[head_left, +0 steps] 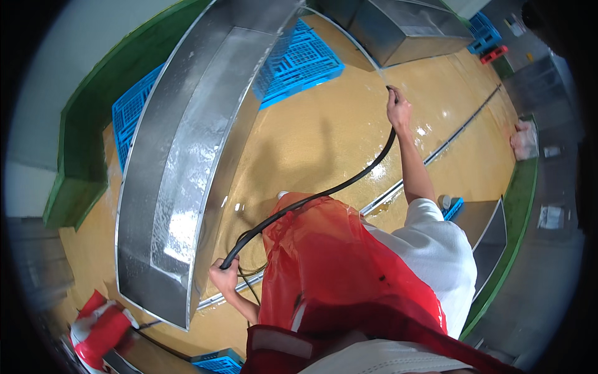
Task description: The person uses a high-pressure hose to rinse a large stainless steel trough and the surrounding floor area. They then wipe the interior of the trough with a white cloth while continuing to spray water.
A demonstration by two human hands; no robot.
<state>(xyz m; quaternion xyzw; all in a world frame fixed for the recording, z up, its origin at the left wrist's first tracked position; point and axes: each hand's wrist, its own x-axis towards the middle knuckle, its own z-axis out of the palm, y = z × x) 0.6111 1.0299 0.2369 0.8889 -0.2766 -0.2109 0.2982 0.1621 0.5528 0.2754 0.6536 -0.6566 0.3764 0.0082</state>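
A black hose (pixel 349 181) runs across the front of my red apron (pixel 339 249). My right hand (pixel 400 112) is raised far out to the right and closed around the hose near its open end. A thin stream of water (pixel 382 76) leaves that end toward the steel tank at the top. Lower down, beside the long steel trough (pixel 190 140), my left hand (pixel 224 277) is closed around the hose's other visible stretch. The trough is wet inside, with shiny streaks along its bottom.
Blue plastic pallets (pixel 305 65) sit behind the trough. Another steel tank (pixel 408 47) stands at the top. A drain channel (pixel 464 128) crosses the wet tan floor (pixel 299 134). A person in a red apron (pixel 99 333) is at the lower left. Green curbs (pixel 84 137) line the walls.
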